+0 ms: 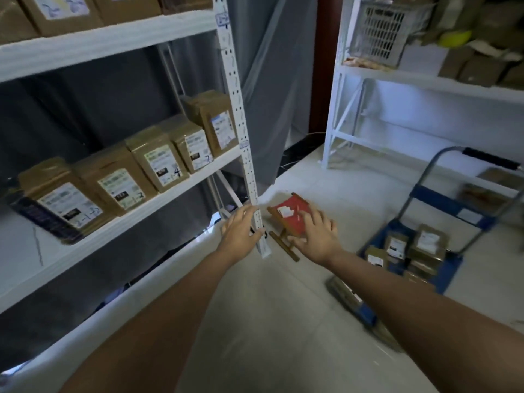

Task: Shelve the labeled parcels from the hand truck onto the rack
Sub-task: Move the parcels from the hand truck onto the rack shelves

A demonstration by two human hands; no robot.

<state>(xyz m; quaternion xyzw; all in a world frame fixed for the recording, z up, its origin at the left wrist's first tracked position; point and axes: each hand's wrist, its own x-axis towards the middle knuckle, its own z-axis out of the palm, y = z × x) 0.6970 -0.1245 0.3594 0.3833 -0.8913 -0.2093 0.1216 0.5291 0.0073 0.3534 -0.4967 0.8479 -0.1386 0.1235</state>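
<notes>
— Where do we find the parcels? 
— At the left of the frame we see five labeled parcels (158,163) standing in a row on the middle shelf of the white rack (238,114); more brown parcels on the truck (416,251) sit on the blue hand truck (453,205) at the lower right, on the pale floor (283,321).
— And our hands? 
— Both reach forward at mid-frame, holding nothing; our left hand (241,231) is spread with straight fingers just beside the rack's perforated post; our right hand (317,231) is spread too, in front of a red box (292,214) lying on the floor; whether it touches the box we cannot tell.
— Anything behind? 
— A second white rack at the upper right carries a grey crate (380,29).
</notes>
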